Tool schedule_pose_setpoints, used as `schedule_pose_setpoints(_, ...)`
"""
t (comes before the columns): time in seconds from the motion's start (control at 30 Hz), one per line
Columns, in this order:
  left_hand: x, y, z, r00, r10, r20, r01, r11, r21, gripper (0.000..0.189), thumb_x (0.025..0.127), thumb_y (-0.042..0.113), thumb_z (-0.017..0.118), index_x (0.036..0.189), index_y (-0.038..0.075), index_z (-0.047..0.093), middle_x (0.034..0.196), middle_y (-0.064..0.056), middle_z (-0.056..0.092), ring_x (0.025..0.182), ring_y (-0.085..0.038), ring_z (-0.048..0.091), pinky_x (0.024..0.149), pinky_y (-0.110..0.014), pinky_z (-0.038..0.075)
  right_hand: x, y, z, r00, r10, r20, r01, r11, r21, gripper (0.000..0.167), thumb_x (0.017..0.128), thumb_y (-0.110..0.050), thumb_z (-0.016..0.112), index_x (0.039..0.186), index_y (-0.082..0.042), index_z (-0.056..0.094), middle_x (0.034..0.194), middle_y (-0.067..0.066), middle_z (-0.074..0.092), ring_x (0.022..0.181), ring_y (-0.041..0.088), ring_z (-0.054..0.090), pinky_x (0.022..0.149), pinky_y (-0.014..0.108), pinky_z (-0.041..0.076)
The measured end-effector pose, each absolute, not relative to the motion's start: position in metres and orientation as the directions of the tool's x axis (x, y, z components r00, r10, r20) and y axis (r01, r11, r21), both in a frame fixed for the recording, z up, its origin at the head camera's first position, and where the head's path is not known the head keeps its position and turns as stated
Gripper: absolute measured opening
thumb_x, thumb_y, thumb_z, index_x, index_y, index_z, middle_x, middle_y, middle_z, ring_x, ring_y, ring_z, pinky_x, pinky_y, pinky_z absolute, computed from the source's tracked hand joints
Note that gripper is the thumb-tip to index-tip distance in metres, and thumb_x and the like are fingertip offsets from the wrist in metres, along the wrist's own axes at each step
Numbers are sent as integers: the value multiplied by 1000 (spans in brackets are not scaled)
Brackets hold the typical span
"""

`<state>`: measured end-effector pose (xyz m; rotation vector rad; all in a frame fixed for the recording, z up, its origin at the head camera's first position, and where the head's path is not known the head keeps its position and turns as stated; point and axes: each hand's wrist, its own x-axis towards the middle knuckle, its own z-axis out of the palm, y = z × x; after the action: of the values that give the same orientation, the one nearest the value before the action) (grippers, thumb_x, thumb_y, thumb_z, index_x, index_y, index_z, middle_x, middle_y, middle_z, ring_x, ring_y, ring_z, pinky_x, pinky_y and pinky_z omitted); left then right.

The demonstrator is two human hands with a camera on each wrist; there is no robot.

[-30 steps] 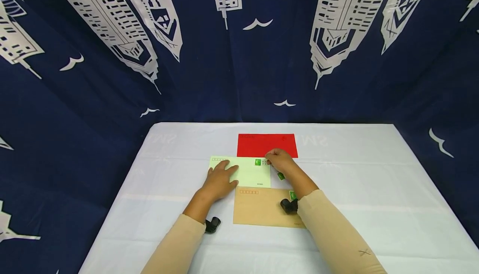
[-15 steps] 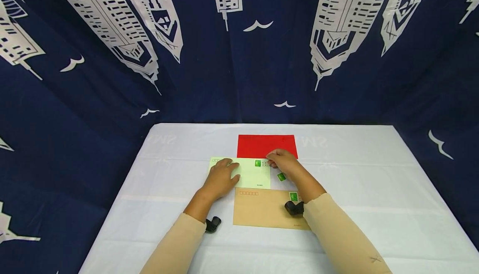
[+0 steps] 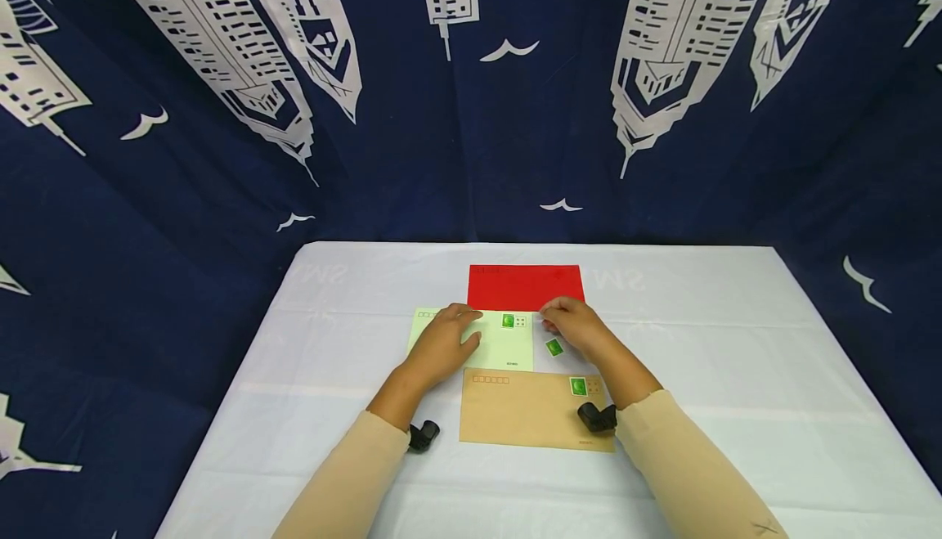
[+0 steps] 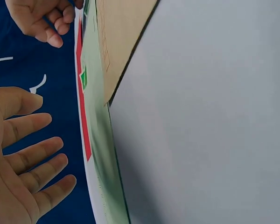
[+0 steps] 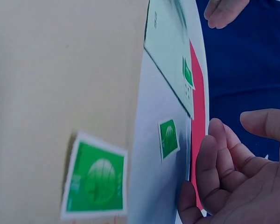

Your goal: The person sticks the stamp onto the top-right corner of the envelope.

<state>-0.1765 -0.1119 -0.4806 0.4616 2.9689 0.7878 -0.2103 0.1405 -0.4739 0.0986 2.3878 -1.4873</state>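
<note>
My left hand (image 3: 445,343) hovers over the left part of a pale green envelope (image 3: 496,349), and the left wrist view shows its fingers spread and nearly straight. To the right of that envelope's upper corner is my right hand (image 3: 577,330). Its fingers bend loosely in the right wrist view, the thumb stands apart, and nothing is between them. A green stamp (image 3: 509,321) sits at the pale green envelope's upper right. Just below my right hand, a loose green stamp (image 5: 168,139) lies tilted on the white cloth. The brown envelope (image 3: 522,412) in front bears another green stamp (image 5: 95,179).
A red envelope (image 3: 526,287) lies at the back, right behind the pale green one. The white-covered table (image 3: 736,343) extends on both sides. A dark blue cloth (image 3: 471,138) with printed white buildings hangs behind. Each wrist carries a black camera.
My right hand has drawn back rightward from the pale green envelope's corner, uncovering the space around the loose stamp. My left hand has shifted slightly up and right, off the envelope's surface.
</note>
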Motion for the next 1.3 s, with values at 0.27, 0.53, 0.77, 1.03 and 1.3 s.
schedule_pose_setpoints(0.27,-183,-102,-470,-951,304,46,290,837,465,46,101,28,58,145,14,57,146,-6,56,141,-25,49,120,-40,39,-205,153,-476,-952,-99,-290,196,532,-824,28,103,-22,51,117,-1,62,109,15,68,102,25,60,89,31,46)
schedule_pose_setpoints(0.53,-191,-96,-466,-945,324,55,311,828,467,47,103,34,57,145,15,56,146,-6,55,140,-25,49,121,-41,37,-199,159,-476,-957,-88,-277,173,594,-786,24,101,-21,53,114,-3,63,102,12,64,95,23,58,82,29,45)
schedule_pose_setpoints(0.77,-198,-88,-462,-936,349,37,328,830,451,48,105,35,52,148,15,53,148,-5,54,141,-23,48,121,-38,37,-196,166,-480,-952,-103,-288,147,670,-727,22,97,-14,58,115,-5,66,101,10,63,95,24,56,82,31,46)
schedule_pose_setpoints(1.03,-211,-80,-457,-930,368,24,346,847,403,49,104,36,53,149,16,52,149,-5,53,138,-24,50,119,-38,41,-195,172,-482,-935,-150,-322,133,692,-710,22,95,-13,62,115,-5,66,102,9,63,96,23,56,84,32,46)
schedule_pose_setpoints(1.3,-222,-77,-455,-925,380,-11,348,857,380,47,106,32,50,150,17,50,157,-7,47,147,-24,42,123,-40,35,-195,171,-481,-926,-174,-335,135,676,-725,21,93,-9,63,114,-3,66,96,7,57,92,21,53,80,29,43)
